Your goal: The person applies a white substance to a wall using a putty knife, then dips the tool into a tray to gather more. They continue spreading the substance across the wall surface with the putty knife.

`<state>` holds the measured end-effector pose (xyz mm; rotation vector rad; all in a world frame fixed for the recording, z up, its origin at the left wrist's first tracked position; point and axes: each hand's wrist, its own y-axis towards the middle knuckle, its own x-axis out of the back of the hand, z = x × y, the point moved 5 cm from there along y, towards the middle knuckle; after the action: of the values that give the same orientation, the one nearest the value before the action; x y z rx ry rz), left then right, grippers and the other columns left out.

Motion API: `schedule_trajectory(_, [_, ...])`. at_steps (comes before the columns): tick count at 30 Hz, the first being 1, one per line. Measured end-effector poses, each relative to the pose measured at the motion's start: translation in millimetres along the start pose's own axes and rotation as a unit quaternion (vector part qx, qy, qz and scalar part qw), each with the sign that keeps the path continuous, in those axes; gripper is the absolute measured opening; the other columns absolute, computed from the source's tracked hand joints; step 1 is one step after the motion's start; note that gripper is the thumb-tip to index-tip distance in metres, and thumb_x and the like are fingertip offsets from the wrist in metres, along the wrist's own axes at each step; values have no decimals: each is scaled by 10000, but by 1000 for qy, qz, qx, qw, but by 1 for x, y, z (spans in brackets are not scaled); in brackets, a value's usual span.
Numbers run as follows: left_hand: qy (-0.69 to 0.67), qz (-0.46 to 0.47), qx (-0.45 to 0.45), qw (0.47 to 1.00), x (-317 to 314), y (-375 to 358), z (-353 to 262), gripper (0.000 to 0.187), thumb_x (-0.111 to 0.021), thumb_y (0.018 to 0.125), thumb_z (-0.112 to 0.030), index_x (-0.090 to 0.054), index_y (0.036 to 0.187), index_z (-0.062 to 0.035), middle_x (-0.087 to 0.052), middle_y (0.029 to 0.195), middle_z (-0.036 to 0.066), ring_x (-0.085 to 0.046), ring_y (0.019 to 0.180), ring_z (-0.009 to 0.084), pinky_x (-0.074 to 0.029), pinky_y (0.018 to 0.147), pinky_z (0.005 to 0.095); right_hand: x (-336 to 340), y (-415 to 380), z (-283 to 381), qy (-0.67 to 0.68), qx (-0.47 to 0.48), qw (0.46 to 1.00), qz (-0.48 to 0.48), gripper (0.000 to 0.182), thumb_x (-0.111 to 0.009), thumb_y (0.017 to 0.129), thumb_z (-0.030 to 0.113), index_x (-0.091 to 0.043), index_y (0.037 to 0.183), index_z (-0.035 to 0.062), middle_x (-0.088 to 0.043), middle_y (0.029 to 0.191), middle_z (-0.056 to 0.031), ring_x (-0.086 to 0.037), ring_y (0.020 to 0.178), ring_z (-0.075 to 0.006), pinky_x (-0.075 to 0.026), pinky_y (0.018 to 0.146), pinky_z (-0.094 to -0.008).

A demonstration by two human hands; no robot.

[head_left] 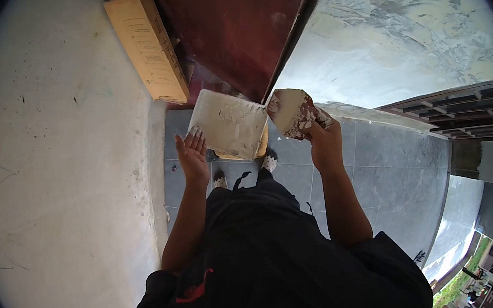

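My left hand [193, 159] is open, palm up, with whitened fingers stretched out right at the left edge of a pale square board [234, 122]. Ridges of putty are smeared over that board. In my right hand [326, 145] is a broad, flat putty scraper [291, 109], gripped by its lower right edge. Pale putty coats much of its face, with crumbly lumps and brown patches near my fingers. The scraper's upper left side comes close to the board's right corner. Beneath the board shows part of a yellowish thing [262, 145], mostly hidden.
A long cardboard box [146, 47] leans by the left wall [60, 175]. Ahead is a dark red door [226, 28]; a wall with smeared putty [408, 26] stands at the right. Dark slats [466, 107] jut from its lower edge. Grey tiles [381, 163] cover the floor around my feet.
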<state>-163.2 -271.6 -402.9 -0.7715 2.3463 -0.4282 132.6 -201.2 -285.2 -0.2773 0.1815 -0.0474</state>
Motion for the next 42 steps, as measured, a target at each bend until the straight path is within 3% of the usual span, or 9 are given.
schedule_trajectory(7, [21,-8,83,996,86,-6,23,870,-287,975,-649,-366,1415,98,-389,1482,229,-349,1406,301,-222,1175,388,-17,-54,-103,-251,-8,966,-62,270,-549,841,30,-647,1070,-76,-685,909,-50,-600,822,-95,-485,727,-278])
schedule_trajectory(10, [28,-41,152,987,125,-7,62,893,-294,963,-669,-355,1424,92,-371,1495,225,-334,1414,299,-214,1176,386,-18,-56,-186,-273,-107,956,-10,285,-548,847,53,-648,1091,-53,-700,878,-88,-634,807,-139,-487,722,-313])
schedule_trajectory(15, [16,-72,281,957,164,3,132,991,-331,907,-739,-315,1442,95,-353,1497,237,-347,1397,324,-216,1171,412,-38,-36,-263,-514,-62,855,17,296,-535,850,79,-648,1107,-15,-692,903,-228,-666,864,-386,-503,773,-422])
schedule_trajectory(17, [16,-82,303,949,176,9,161,1009,-311,898,-758,-307,1451,86,-353,1499,232,-348,1395,331,-214,1171,414,-43,-26,-298,-538,-93,836,45,344,-543,859,77,-634,1188,45,-680,988,-231,-658,899,-384,-511,800,-469])
schedule_trajectory(19, [20,-70,312,947,182,23,190,1011,-289,899,-764,-300,1459,78,-345,1507,223,-343,1399,330,-220,1168,418,-55,-12,-325,-601,40,796,60,379,-560,846,51,-604,1223,48,-677,1056,-187,-650,961,-346,-517,809,-460])
schedule_trajectory(20, [26,-77,323,943,190,22,206,1011,-289,899,-764,-300,1459,78,-345,1507,223,-343,1399,330,-220,1168,418,-52,-13,-346,-601,26,797,61,379,-560,846,51,-604,1223,48,-677,1056,-187,-650,961,-346,-517,809,-460])
schedule_trajectory(22, [5,-61,288,956,190,44,229,996,-275,909,-755,-301,1459,75,-338,1510,218,-329,1407,327,-225,1169,416,-65,2,-360,-634,211,740,71,400,-569,831,42,-580,1231,36,-659,1110,-130,-629,1022,-290,-515,835,-423])
schedule_trajectory(26, [-15,-31,259,965,197,75,269,978,-265,925,-735,-287,1460,83,-334,1510,217,-310,1416,323,-220,1173,413,-67,10,-405,-650,307,692,69,409,-569,803,27,-606,1211,23,-662,1106,-105,-630,1033,-263,-494,897,-375])
schedule_trajectory(42, [-111,16,291,950,180,94,281,995,-309,898,-751,-374,1385,115,-409,1428,229,-366,1359,324,-260,1156,411,-61,-10,-456,-688,224,683,100,413,-568,811,106,-605,1204,-14,-666,1137,-160,-642,1012,-283,-504,872,-378])
